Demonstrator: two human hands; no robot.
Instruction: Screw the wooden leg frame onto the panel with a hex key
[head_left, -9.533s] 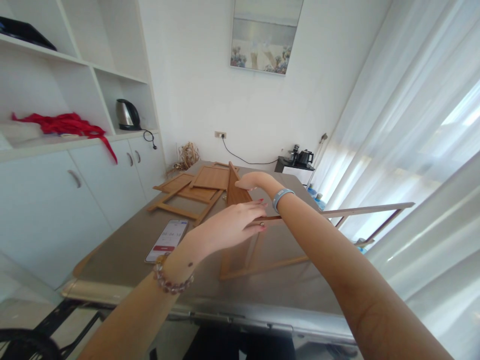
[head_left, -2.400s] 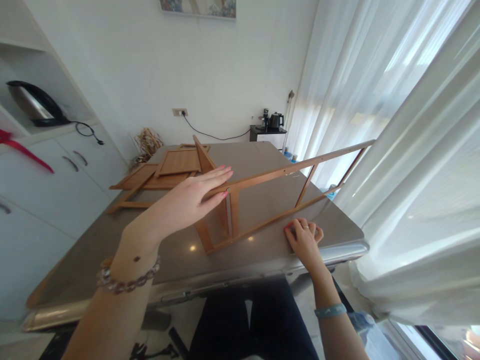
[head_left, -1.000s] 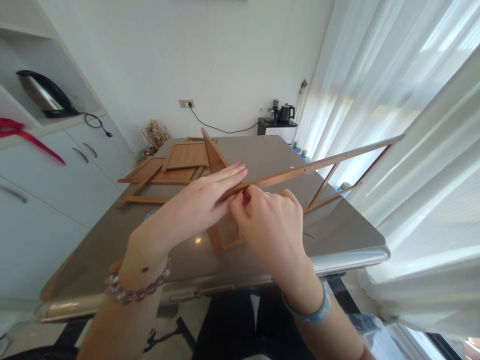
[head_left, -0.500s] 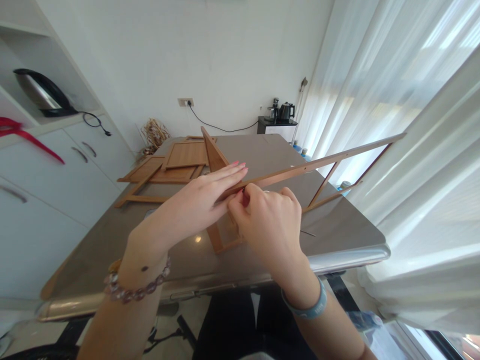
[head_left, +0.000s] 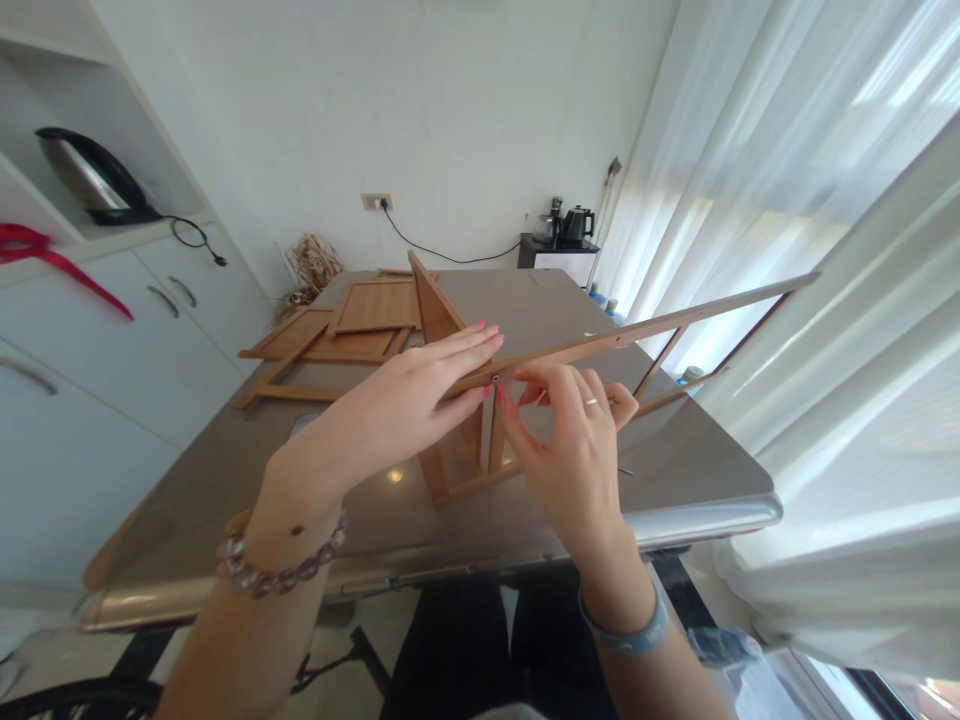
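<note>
My left hand [head_left: 424,385] clasps the near end of a wooden frame [head_left: 652,326], fingers over the top rail and thumb below it. An upright wooden board [head_left: 435,308] meets the rail just behind that hand. On the rail's near side a small round screw head [head_left: 495,379] shows beside my left thumb. My right hand [head_left: 574,440] is just right of the screw, its thumb and index finger apart, and I see nothing between them. A thin dark rod [head_left: 626,472] lies on the table [head_left: 360,510], partly hidden behind the right hand.
Wooden panels [head_left: 375,307] and an L-shaped wooden piece [head_left: 281,396] lie on the table's left side. The frame's far end reaches past the right table edge toward white curtains [head_left: 825,400]. A kettle [head_left: 94,175] stands on a shelf at the left.
My right hand has moved away from the rail to the right and its fingers have opened, uncovering the screw head. The left hand keeps its hold.
</note>
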